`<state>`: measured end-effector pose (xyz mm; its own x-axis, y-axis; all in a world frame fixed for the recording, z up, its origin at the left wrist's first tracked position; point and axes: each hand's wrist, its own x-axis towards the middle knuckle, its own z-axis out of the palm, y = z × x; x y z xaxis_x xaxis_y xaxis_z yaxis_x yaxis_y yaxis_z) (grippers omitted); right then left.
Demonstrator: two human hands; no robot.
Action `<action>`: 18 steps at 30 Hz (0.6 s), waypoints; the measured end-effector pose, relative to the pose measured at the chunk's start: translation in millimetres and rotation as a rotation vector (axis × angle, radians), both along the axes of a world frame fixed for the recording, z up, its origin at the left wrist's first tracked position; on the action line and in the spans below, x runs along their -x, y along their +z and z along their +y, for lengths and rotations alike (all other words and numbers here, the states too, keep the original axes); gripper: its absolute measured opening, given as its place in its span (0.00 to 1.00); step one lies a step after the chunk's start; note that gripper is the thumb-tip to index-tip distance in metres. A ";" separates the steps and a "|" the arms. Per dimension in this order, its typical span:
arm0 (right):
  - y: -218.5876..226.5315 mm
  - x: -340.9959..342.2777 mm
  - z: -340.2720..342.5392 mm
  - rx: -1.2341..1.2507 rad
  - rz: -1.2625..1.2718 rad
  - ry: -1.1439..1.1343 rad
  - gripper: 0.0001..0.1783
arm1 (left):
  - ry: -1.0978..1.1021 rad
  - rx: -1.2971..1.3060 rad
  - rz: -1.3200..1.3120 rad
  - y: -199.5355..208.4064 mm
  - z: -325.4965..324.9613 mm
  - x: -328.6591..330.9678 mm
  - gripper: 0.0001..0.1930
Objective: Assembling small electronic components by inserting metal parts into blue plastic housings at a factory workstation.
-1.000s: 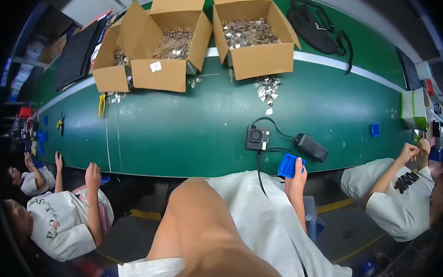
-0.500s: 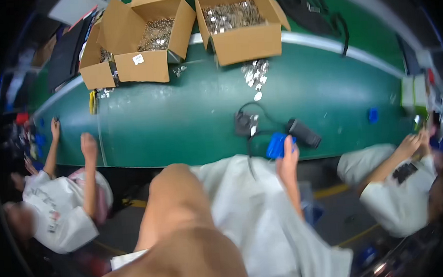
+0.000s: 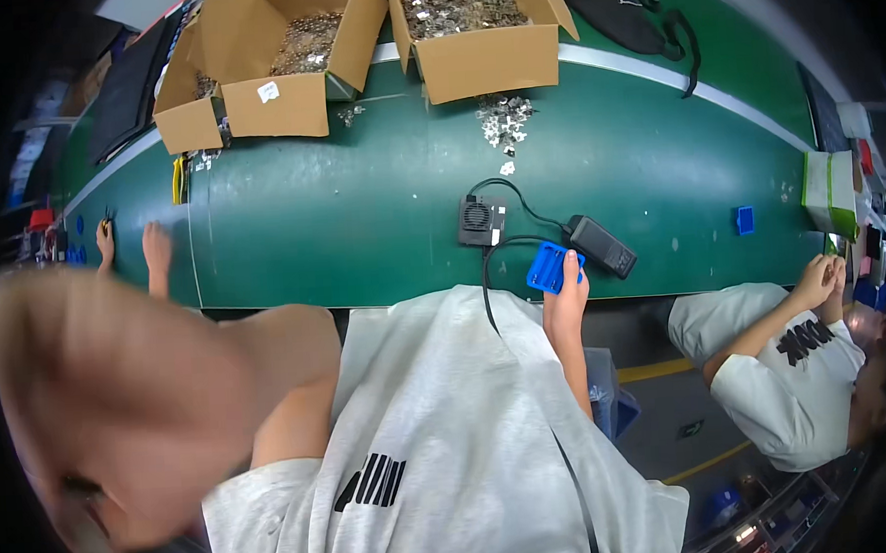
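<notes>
Currently, the right hand (image 3: 565, 308) grips a blue rectangular plastic tray (image 3: 546, 270), thumb over its right side, at the near edge of the green-topped bench (image 3: 330, 222). Black oblong power adapter (image 3: 602, 247) lies just beyond and to the right; small black square device with round grille (image 3: 477, 221) to the left. Bare left arm (image 3: 168, 381) blurs, raised close to the lens; its grip cannot be told.

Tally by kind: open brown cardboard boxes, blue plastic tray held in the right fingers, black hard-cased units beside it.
Open brown cardboard boxes: 3
Blue plastic tray: 1
Square black fan unit: 1
Oblong black brick: 1
Total: 6
</notes>
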<state>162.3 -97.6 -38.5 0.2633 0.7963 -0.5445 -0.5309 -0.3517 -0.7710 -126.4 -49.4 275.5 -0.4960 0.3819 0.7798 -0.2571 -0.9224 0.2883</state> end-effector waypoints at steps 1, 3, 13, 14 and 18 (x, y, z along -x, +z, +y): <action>-9.7 -9.9 -5.9 -0.012 -0.007 0.006 0.14 | -0.049 -0.029 -0.133 -11.7 -24.0 -17.6 0.06; -14.4 -4.6 -1.2 -0.023 0.018 0.038 0.12 | -0.057 -0.105 -0.224 -10.6 -30.7 -45.8 0.08; 0.9 -0.1 5.3 0.008 0.031 0.083 0.13 | 0.570 0.677 0.416 -154.1 24.1 18.7 0.05; 3.1 2.3 9.5 0.023 0.030 0.066 0.13 | 0.216 0.963 0.276 -184.3 43.9 13.1 0.07; 12.0 4.7 18.0 0.002 0.053 0.082 0.16 | 0.587 1.290 0.703 -370.9 76.7 54.4 0.12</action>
<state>157.6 -79.5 -26.5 0.1679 0.8131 -0.5574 -0.5403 -0.3970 -0.7419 -180.8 27.3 -95.4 -0.5020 0.8352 0.2246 0.5500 0.1079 0.8281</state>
